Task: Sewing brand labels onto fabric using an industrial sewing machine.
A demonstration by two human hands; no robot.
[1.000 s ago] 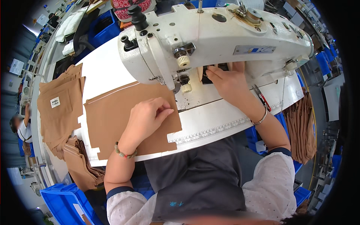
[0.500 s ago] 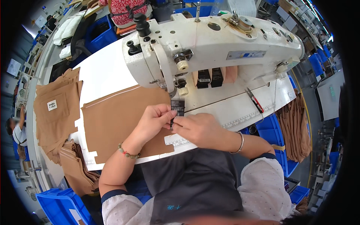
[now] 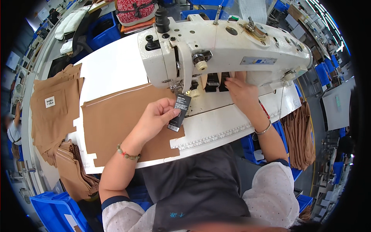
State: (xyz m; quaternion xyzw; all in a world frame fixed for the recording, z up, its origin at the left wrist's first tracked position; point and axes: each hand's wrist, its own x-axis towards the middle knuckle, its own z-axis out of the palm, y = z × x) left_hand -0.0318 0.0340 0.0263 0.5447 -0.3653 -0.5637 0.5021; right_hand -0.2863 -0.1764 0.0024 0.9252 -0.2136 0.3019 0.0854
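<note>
My left hand point(image 3: 158, 116) pinches a black printed label point(image 3: 179, 112) above a brown fabric panel point(image 3: 116, 131) with a white strip along its top, lying just left of the needle area of the white sewing machine point(image 3: 262, 46). My right hand point(image 3: 241, 92) reaches under the machine's arm, its curled fingers on the right one of two stacks of black labels point(image 3: 213, 82), their tips partly hidden. Red-handled scissors point(image 3: 265, 110) lie partly behind my right hand on the white worktable point(image 3: 216, 131).
Brown cut pieces point(image 3: 54, 112) are piled at left, more point(image 3: 69, 170) hanging below them. Brown fabric point(image 3: 295, 135) hangs at right beside blue bins point(image 3: 251, 150). Another blue bin point(image 3: 50, 208) is at lower left. A red patterned bag point(image 3: 135, 11) is behind. A co-worker point(image 3: 14, 131) is at far left.
My right hand moved from under the machine down to meet my left hand at a black label, then back up to the stacks. My left hand now holds that label alone.
</note>
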